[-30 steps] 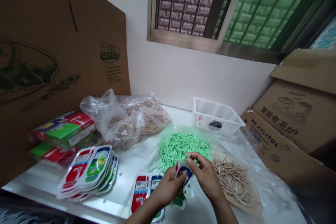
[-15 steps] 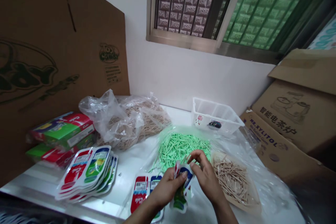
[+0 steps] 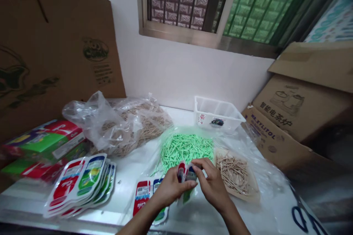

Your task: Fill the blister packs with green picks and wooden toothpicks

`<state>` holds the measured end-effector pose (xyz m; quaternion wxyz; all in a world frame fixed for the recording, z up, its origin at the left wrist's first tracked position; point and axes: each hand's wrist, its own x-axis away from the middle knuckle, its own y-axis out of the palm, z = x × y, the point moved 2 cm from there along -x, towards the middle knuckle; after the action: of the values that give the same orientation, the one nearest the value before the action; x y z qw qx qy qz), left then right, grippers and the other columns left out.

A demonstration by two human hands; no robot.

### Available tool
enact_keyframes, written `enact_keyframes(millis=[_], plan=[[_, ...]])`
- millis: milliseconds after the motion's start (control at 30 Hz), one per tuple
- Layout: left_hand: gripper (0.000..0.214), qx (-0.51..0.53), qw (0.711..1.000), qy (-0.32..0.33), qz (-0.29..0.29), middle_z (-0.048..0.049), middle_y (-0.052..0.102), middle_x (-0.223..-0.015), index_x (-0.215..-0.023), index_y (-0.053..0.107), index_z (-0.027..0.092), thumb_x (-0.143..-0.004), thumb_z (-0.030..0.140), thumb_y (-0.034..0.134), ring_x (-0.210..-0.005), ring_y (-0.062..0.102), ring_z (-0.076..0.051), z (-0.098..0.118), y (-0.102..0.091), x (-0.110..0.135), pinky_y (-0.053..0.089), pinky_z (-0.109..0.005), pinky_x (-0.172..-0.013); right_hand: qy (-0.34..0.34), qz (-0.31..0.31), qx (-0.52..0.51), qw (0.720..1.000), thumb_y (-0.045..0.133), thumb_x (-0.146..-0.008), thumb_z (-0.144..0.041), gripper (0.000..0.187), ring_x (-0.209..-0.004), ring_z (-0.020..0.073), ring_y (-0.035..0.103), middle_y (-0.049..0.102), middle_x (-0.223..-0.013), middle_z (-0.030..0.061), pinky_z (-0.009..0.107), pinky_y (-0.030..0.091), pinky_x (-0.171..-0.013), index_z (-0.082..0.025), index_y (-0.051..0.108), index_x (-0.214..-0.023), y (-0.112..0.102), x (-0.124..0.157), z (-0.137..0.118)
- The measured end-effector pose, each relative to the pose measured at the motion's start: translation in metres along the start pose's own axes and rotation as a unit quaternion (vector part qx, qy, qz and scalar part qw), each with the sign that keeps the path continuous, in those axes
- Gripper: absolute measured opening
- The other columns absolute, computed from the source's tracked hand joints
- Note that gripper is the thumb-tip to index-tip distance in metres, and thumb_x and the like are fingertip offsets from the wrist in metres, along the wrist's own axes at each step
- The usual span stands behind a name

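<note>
My left hand is closed around a folded flat two-part packet with a red half and a blue-and-green half. At its upper edge, the thumb and fingers of my right hand pinch the blue side. Whether a stick is between those fingers I cannot tell. Just behind both hands spreads a heap of short light-green sticks on clear plastic. A similar red and blue cola packet lies flat beside my left forearm, partly covered by it. Thin tan sticks fill a shallow tray right of my right hand.
At the left a stack of packets lies before red-and-green boxes. A clear bag of brown sticks and a white plastic basket stand by the wall. Cardboard boxes flank the right; a dark blue looped object lies front right.
My right fingers, earlier raised and curled over the packet's top, are now lower and pressed onto its blue side. The packet is more upright. The whole view has swung right.
</note>
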<state>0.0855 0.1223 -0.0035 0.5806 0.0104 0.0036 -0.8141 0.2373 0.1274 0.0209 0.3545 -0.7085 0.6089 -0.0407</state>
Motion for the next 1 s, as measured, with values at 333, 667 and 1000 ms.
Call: enact_keyframes(millis=[333, 667, 1000], plan=[[0.037, -0.126, 0.992, 0.015, 0.012, -0.0038, 0.061, -0.069, -0.067, 0.067, 0.016, -0.084, 0.044, 0.049, -0.071, 0.052, -0.017, -0.001, -0.001, 0.001, 0.04, -0.025, -0.066, 0.107, -0.042, 0.097, 0.989, 0.041, -0.088, -0.034, 0.027, -0.084, 0.0173, 0.06, 0.066, -0.092, 0.0043, 0.027, 0.044, -0.073, -0.02, 0.061, -0.099, -0.065, 0.017, 0.075], [0.031, -0.085, 0.995, -0.007, 0.049, 0.0, 0.053, -0.058, -0.059, 0.064, 0.015, -0.078, 0.038, 0.055, -0.06, 0.043, -0.014, -0.009, 0.01, -0.013, 0.032, -0.022, -0.057, 0.256, -0.137, 0.354, 0.889, 0.058, -0.068, -0.038, 0.035, -0.086, 0.0287, 0.06, 0.065, -0.096, 0.0168, 0.032, 0.039, -0.068, -0.012, 0.062, -0.092, -0.066, 0.012, 0.147], [0.042, -0.05, 0.995, -0.058, 0.056, 0.0013, 0.047, -0.052, -0.064, 0.064, 0.012, -0.079, 0.05, 0.052, -0.052, 0.039, -0.011, -0.022, 0.003, -0.012, 0.03, -0.021, -0.052, 0.196, -0.138, 0.38, 0.894, 0.047, -0.077, -0.025, 0.028, -0.102, 0.0255, 0.05, 0.056, -0.108, 0.0147, 0.03, 0.033, -0.084, -0.013, 0.056, -0.101, -0.05, 0.011, 0.158]])
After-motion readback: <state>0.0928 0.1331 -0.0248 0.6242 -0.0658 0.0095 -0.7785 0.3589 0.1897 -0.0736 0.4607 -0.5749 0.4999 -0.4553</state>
